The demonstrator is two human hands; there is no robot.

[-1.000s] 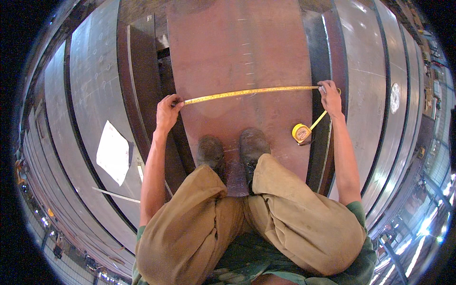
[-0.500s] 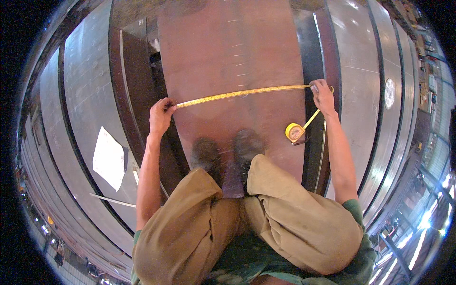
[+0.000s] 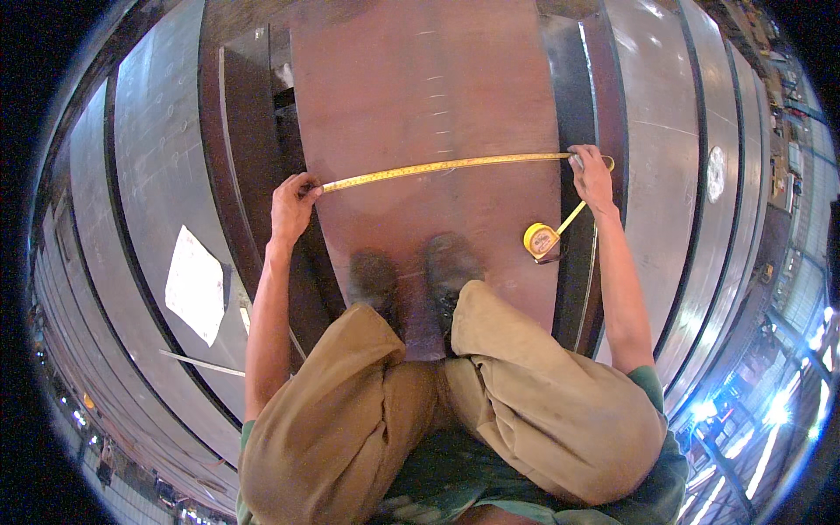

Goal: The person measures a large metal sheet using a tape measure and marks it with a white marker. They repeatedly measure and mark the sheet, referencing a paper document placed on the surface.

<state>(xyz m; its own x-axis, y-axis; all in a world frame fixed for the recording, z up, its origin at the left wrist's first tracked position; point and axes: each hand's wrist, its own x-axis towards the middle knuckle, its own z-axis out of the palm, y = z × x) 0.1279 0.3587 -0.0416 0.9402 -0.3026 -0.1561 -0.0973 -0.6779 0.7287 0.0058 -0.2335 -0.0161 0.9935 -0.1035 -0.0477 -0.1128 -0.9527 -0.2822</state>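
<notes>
A yellow tape measure blade [image 3: 437,166] stretches across the reddish-brown steel plate [image 3: 420,96] I squat on. At the plate's left edge my left hand [image 3: 294,206] pinches the blade's end between thumb and fingers. My right hand [image 3: 592,178] grips the blade at the right edge. Past that hand the blade loops back to its round yellow case [image 3: 540,241], which lies on the plate near its right edge with a dark strap beside it. Short pale marks [image 3: 440,112] run in a line along the plate's middle, beyond the blade.
Long grey steel plates or beams [image 3: 656,131] lie side by side to the right, with dark gaps between. On the left grey plate [image 3: 162,114] rest a white paper sheet [image 3: 195,284] and a thin metal strip [image 3: 201,363]. Bright bluish light glares at the lower right.
The blade stays stretched between both hands, which hold nearly the same places. The whole view has shifted slightly. A second bright bluish light now shows at the lower right.
</notes>
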